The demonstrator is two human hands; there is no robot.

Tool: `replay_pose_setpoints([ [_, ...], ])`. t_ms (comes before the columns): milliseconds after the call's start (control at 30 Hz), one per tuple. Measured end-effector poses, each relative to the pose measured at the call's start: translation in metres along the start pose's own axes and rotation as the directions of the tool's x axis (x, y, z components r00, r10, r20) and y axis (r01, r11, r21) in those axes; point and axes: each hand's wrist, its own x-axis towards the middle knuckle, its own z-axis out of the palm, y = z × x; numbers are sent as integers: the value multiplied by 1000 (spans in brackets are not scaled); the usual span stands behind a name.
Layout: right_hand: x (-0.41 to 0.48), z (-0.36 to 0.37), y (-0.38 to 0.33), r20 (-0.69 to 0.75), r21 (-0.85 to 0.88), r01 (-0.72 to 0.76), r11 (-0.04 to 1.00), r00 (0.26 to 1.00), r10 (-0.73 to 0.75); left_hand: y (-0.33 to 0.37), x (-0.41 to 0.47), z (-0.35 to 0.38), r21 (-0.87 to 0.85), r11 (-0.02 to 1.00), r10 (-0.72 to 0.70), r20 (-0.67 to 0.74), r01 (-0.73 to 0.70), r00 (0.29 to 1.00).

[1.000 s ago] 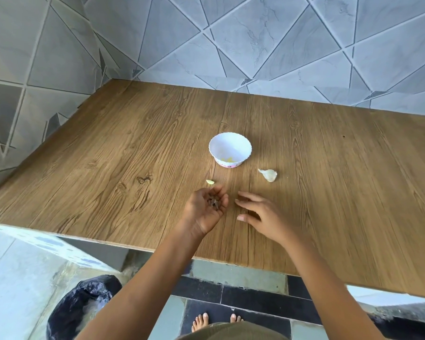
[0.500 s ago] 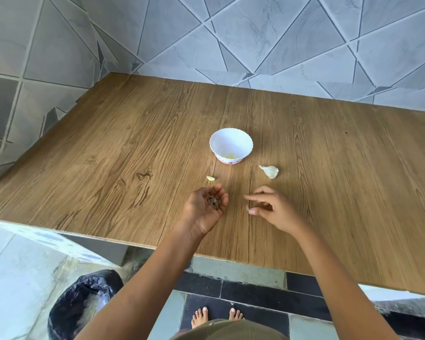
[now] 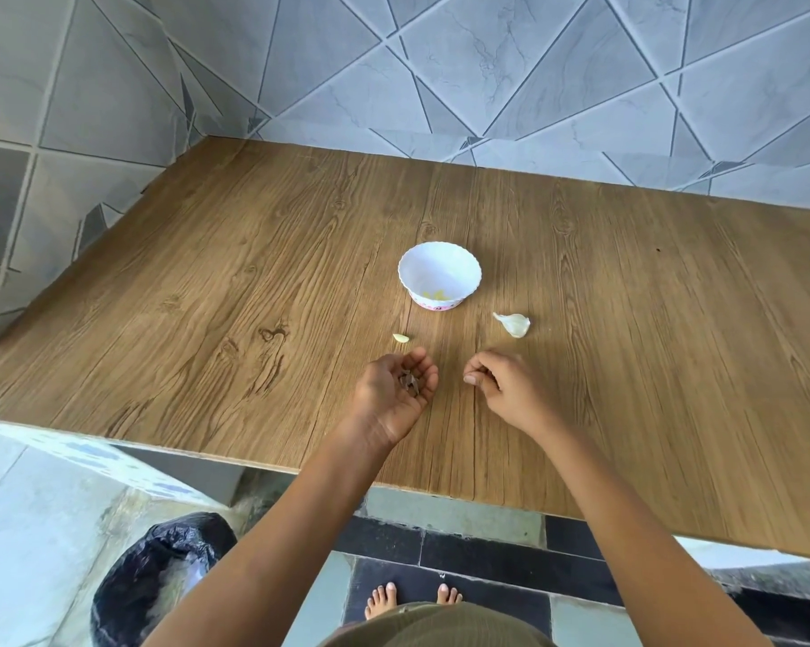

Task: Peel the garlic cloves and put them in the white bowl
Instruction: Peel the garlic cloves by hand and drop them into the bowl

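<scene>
Left hand (image 3: 391,394) palm up over the surface (image 3: 207,296), grip cupped round dark peel scraps (image 3: 408,383); right hand (image 3: 503,387) knuckles up, grip curled, contents I can't tell.

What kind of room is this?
Probably a home kitchen: a wood-grain countertop against a grey triangle-patterned tiled wall, and a small white scalloped bowl with an unpeeled garlic clove beside it.

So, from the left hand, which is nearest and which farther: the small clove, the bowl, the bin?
1. Small clove, just ahead of the left hand.
2. Bowl, farther ahead, slightly right.
3. Bin, on the floor, left.
</scene>
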Motion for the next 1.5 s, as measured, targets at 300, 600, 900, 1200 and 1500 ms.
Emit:
replay_pose_setpoints([
  [300,8,-22,-37,-51,-13,165,986,985,-165,-12,5,28,53,996,-74,6,74,997],
  [600,-9,-12,-24,-359,27,60,998,932,-46,-13,6,28,-10,996,-85,45,86,995],
  [900,-54,21,-9,-97,-420,-176,890,984,149,-1,6,13,-20,999,-25,34,26,999],
  [1200,-32,26,-17,-369,-167,-150,975,926,79,-2,4,12,-4,999,-35,22,35,999],
  [1500,-4,23,-18,-203,-489,-151,859,978,56,-2,1,7,-13,999,-42,22,42,999],
])
